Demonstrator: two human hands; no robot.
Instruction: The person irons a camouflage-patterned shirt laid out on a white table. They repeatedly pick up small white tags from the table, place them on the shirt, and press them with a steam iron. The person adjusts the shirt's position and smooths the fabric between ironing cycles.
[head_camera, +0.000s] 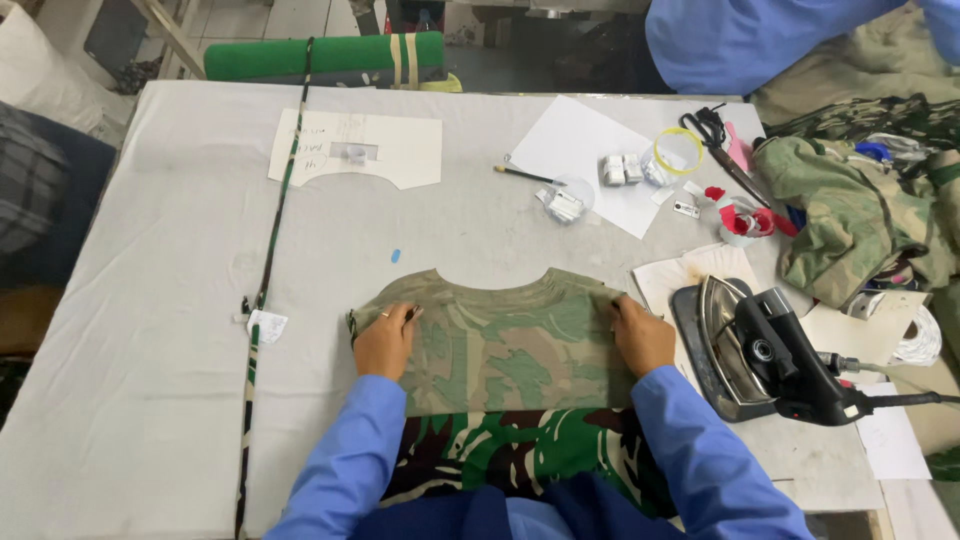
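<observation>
Camouflage cloth (505, 340), faded side up with a curved neckline cut into its far edge, lies flat on the grey table (160, 300) right in front of the person. The left hand (385, 342) rests on the cloth's left shoulder, fingers bent, thumb and forefinger pinching the edge there; a ring shows on one finger. The right hand (640, 335) presses down on the right shoulder corner, fingers curled onto the fabric. Both arms wear blue sleeves. Nearer the body, the cloth's brighter green face hangs over the table edge.

Just right of the right hand an iron (755, 350) sits tipped on its side on a pad. A striped strap (268, 270) runs the length of the table well to the left. Beyond the cloth lie a small blue chalk (395, 256), a paper pattern (355, 148), a white sheet (590, 150) with a pencil (525, 175) beside it, a yellow ring (678, 150) and scissors (712, 130). A camouflage heap (850, 210) fills the right end, and a green roll (325, 55) lies at the far edge.
</observation>
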